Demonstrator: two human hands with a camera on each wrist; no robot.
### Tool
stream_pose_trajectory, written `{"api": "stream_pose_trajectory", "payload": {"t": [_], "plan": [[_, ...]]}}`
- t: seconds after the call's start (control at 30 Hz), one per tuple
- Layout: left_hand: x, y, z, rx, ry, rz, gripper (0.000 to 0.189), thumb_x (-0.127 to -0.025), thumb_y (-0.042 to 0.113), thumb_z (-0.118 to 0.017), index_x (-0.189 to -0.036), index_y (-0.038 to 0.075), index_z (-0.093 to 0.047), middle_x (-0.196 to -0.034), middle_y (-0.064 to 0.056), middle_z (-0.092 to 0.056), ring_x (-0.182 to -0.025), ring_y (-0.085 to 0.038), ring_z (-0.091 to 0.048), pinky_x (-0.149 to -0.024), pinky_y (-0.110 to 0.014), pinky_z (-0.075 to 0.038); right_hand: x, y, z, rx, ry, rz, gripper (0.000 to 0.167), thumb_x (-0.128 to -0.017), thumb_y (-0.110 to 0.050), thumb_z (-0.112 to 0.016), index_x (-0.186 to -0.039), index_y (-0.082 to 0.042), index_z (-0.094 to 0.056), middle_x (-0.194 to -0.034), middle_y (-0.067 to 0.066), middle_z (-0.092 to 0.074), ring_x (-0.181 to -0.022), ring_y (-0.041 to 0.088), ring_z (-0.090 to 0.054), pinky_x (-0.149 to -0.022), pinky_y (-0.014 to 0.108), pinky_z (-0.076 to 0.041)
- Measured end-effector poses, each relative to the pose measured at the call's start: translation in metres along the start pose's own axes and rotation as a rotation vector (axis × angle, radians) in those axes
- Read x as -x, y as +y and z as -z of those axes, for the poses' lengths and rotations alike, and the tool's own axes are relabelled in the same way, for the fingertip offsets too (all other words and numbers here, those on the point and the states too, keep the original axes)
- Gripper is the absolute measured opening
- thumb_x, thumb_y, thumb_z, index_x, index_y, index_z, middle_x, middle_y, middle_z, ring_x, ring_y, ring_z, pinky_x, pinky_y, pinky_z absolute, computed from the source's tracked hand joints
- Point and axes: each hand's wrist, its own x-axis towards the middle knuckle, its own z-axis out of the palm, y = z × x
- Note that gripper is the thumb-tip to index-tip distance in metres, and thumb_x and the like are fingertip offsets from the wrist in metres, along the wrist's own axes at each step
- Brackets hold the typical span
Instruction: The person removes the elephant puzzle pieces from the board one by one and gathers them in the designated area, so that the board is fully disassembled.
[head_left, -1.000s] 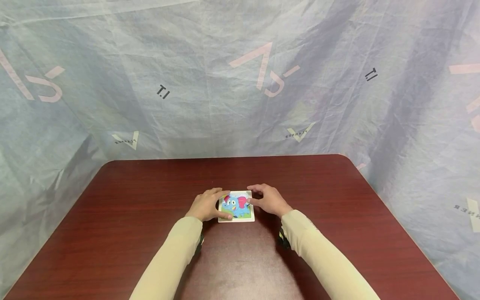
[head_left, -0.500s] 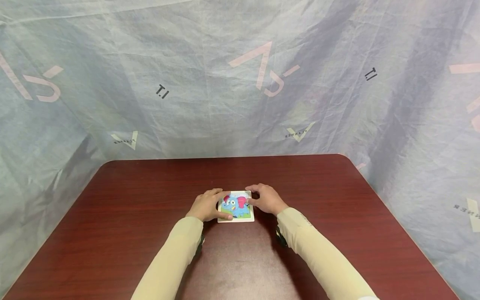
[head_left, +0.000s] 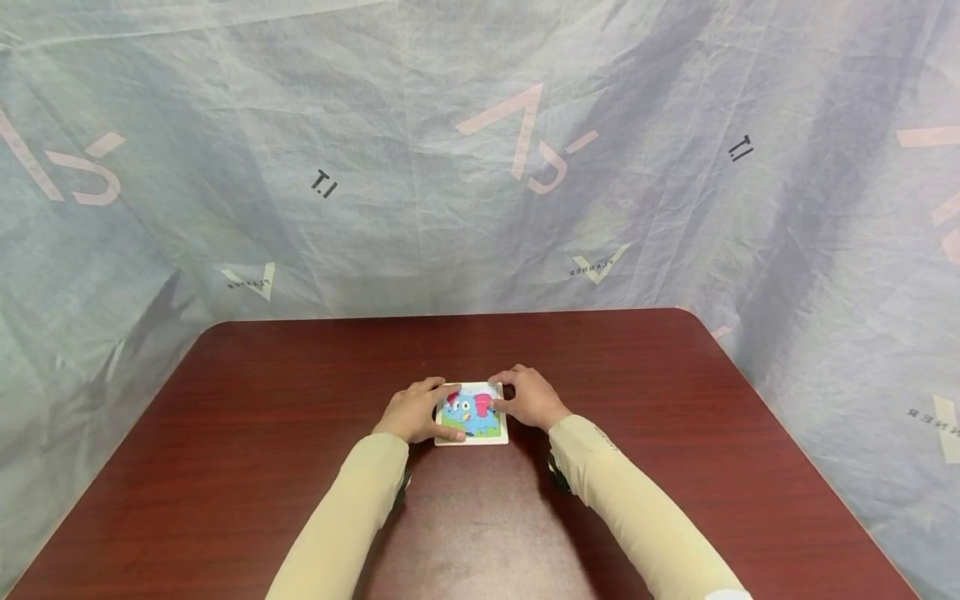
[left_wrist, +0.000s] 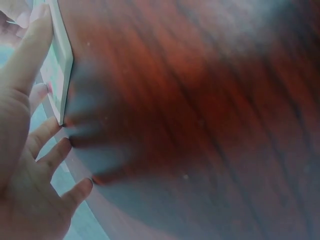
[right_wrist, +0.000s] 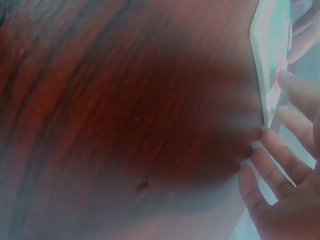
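Note:
A small square board (head_left: 480, 425) with a pale frame lies flat on the table, showing a blue elephant with pink ears like a picture puzzle. My left hand (head_left: 408, 412) spans its left side, with the thumb over the front left part and the index finger over the back left corner. In the left wrist view the other fingers of the left hand (left_wrist: 35, 175) spread with their tips at the tabletop. At the board's right side, my right hand (head_left: 534, 398) touches the pink ear with its thumb, its index finger at the back right corner. Its fingers (right_wrist: 280, 150) look loosely extended.
The dark red wood-grain table (head_left: 262, 467) has rounded far corners. A grey printed cloth (head_left: 420, 167) hangs behind it and along both sides. Pale sleeves (head_left: 337, 508) cover both forearms.
My right hand and forearm have shifted slightly left, the thumb moving a little further over the pink ear. The left hand and the board have hardly moved.

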Motion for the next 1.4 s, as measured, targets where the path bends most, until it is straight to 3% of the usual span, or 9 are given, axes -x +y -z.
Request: {"api": "stream_pose_trajectory", "payload": {"t": [0.53,0.97,1.23,1.4], "plan": [[-0.0004,-0.0004,0.0012,-0.015,-0.041,0.024,0.084,-0.084,0.052,-0.081,-0.155,0.025,-0.045,-0.16,-0.013,-0.037,-0.145,-0.037,-0.035,-0.113,-0.062,-0.031,-0.005,0.0003,-0.0003,-0.002,-0.023,-0.028,0.033,-0.088,-0.021,-0.083,-0.119,-0.014,-0.075,-0.118,0.011,-0.062,-0.111,0.03,-0.057,-0.096,0.049,-0.05],[0.0004,0.0011,0.0024,-0.013,-0.052,0.034,0.08,-0.088,0.051,-0.077,-0.156,0.026,-0.044,-0.161,-0.012,-0.035,-0.147,-0.036,-0.034,-0.113,-0.062,-0.03,-0.0065,0.0006,0.0017,-0.01,-0.029,-0.001,0.031,-0.087,-0.018,-0.083,-0.116,-0.013,-0.075,-0.115,0.011,-0.062,-0.105,0.029,-0.058,-0.094,0.047,-0.05],[0.0024,0.0052,0.0043,-0.015,-0.043,0.035,0.08,-0.086,0.05,-0.079,-0.154,0.024,-0.047,-0.159,-0.012,-0.038,-0.145,-0.035,-0.037,-0.111,-0.062,-0.034,-0.0078,0.0036,0.0061,-0.024,-0.047,0.055,0.03,-0.087,-0.014,-0.083,-0.116,-0.01,-0.076,-0.113,0.011,-0.064,-0.101,0.028,-0.06,-0.093,0.046,-0.05],[0.0018,0.0068,0.0053,-0.026,-0.036,0.033,0.079,-0.085,0.048,-0.08,-0.153,0.022,-0.048,-0.158,-0.011,-0.04,-0.143,-0.034,-0.04,-0.107,-0.061,-0.038,-0.0092,0.0032,0.0075,-0.039,-0.043,0.047,0.027,-0.085,-0.011,-0.084,-0.112,-0.01,-0.076,-0.108,0.01,-0.063,-0.099,0.027,-0.059,-0.091,0.044,-0.051]]}}
